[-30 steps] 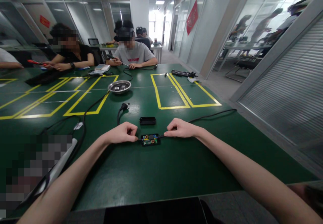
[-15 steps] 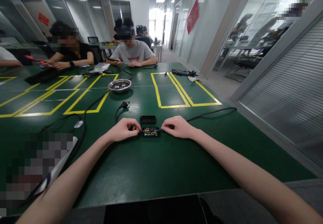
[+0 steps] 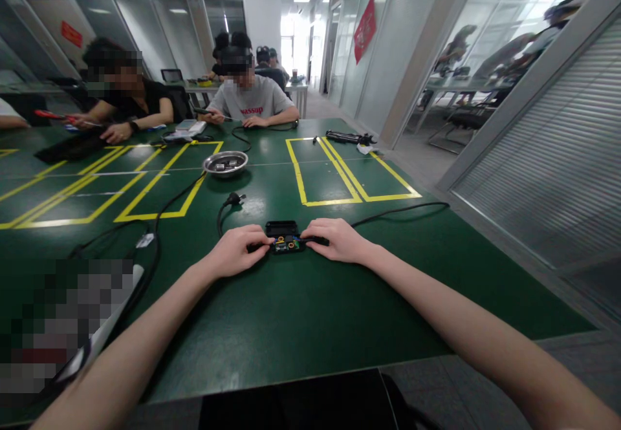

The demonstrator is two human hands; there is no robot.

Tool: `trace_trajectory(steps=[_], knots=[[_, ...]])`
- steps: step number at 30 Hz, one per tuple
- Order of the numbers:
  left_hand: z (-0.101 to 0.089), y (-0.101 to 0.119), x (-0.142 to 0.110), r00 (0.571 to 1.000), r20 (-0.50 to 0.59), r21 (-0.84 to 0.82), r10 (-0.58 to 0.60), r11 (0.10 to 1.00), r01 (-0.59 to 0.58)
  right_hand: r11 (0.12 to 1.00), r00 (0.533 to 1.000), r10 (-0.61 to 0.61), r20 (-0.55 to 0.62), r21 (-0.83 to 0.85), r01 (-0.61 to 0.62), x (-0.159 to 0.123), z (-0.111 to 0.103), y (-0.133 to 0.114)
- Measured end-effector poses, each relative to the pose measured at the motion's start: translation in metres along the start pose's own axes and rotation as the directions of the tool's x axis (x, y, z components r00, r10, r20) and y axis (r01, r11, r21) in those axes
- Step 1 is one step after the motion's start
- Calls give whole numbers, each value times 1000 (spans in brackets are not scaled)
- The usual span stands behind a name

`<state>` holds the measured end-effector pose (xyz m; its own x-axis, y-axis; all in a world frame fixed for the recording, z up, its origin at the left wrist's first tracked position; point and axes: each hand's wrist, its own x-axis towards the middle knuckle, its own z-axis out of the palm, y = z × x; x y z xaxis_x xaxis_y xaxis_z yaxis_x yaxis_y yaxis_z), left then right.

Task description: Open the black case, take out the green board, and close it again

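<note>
A small open black box with a green circuit board (image 3: pixel 286 244) lies on the green table (image 3: pixel 310 313), a black cable running out of each end. My left hand (image 3: pixel 237 251) is closed, pinching the cable at the box's left end. My right hand (image 3: pixel 334 239) is closed on the cable at the right end. A black lid (image 3: pixel 281 227) lies just behind the box, touching or nearly touching it. The left cable ends in a plug (image 3: pixel 233 199); the right cable (image 3: pixel 402 208) trails off to the right.
A metal bowl (image 3: pixel 225 163) with small parts stands behind, among yellow tape rectangles (image 3: pixel 339 181). Two people sit working at the far side. Black cables (image 3: pixel 150 236) and a blurred-out object lie at the left. The table's right edge drops to a corridor.
Both hands have slid the open box away from me, up against the black lid, and have closed in tighter on its two ends.
</note>
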<state>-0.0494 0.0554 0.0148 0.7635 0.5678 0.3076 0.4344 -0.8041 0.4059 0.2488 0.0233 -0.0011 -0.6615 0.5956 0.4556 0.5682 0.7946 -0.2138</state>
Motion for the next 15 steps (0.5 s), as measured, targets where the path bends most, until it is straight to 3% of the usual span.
trace_trajectory(steps=[8,15], knots=[[-5,8,4,994,21,235,106,966,-108,996,995,-43,89,-78,50,3,-5,-2],[-1,8,2,992,-29,221,124,968,-115,992,997,-71,-2,-106,70,4,-1,-6]])
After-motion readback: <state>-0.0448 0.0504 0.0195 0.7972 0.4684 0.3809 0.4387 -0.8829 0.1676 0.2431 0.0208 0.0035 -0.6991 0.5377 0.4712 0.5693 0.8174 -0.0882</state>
